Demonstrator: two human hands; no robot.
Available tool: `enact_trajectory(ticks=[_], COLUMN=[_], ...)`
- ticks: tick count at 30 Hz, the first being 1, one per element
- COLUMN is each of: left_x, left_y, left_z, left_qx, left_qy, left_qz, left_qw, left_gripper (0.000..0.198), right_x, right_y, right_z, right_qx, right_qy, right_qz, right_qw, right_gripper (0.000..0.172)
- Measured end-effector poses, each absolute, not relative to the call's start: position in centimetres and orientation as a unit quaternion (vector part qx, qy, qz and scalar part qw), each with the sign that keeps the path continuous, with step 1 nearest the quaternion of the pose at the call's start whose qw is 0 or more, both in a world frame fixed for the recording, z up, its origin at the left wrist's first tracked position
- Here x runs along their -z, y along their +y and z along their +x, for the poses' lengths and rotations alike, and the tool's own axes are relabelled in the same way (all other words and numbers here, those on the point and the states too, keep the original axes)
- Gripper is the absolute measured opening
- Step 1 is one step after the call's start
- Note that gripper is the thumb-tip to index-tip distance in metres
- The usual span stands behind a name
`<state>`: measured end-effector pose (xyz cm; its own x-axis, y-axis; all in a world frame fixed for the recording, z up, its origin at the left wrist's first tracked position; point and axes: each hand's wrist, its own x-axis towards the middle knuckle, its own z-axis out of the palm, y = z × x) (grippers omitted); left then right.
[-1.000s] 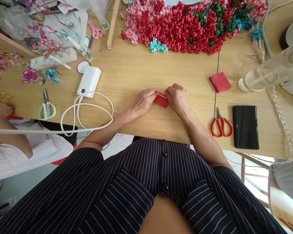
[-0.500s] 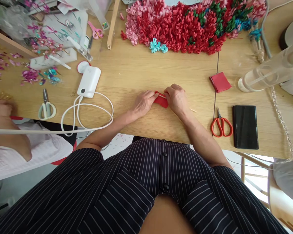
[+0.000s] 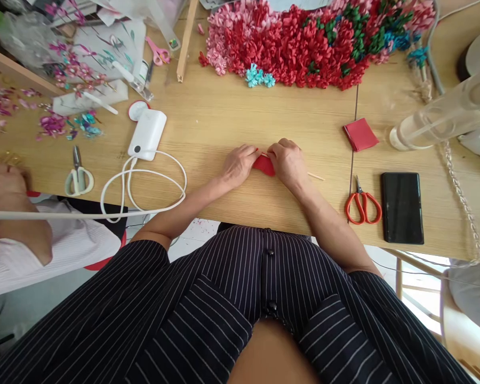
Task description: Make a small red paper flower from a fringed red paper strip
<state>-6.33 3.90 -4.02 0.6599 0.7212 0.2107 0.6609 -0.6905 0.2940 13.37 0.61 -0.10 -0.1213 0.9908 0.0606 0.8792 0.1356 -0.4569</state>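
My left hand (image 3: 238, 165) and my right hand (image 3: 288, 162) sit close together on the wooden table (image 3: 208, 122), pinching a piece of red paper (image 3: 264, 166) between them. A thin wooden stick (image 3: 316, 176) runs under my right hand and sticks out to the right. The paper seems to wrap around this stick, but my fingers hide most of the contact. Its left end is hidden by my hands.
Beyond my hands lies a dense mass of red, pink and green paper flowers (image 3: 296, 45). To the right are folded red paper (image 3: 360, 135), red scissors (image 3: 363, 208), a black phone (image 3: 402, 208) and a transparent cylinder (image 3: 444, 112). On the left are a white power bank (image 3: 148, 133), its cable, white scissors (image 3: 78, 178) and a co-worker's hand (image 3: 4, 181).
The red paper shows less between my hands and looks more tightly gathered. The stick's free end has shifted slightly, and my hands have rolled a little.
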Motion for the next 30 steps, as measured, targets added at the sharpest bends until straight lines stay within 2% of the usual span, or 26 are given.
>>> enact_trajectory(ticks=[10, 22, 30], left_x=[4.3, 4.4, 4.7], left_y=[4.0, 6.1, 6.0], left_z=[-6.1, -6.4, -6.5], left_qx=[-0.172, -0.223, -0.24], left_qy=[0.395, 0.408, 0.416], left_qz=[0.896, 0.876, 0.867], left_qw=[0.103, 0.126, 0.132], left_gripper=[0.045, 0.021, 0.024], right_x=[-0.4, -0.6, 0.0], right_y=[0.2, 0.1, 0.2], right_z=[13.3, 13.4, 13.5], right_qx=[-0.162, -0.171, -0.152], right_qy=[-0.741, -0.738, -0.747], right_qz=[-0.643, -0.645, -0.639], right_qw=[0.108, 0.101, 0.105], right_gripper=[0.024, 0.026, 0.032])
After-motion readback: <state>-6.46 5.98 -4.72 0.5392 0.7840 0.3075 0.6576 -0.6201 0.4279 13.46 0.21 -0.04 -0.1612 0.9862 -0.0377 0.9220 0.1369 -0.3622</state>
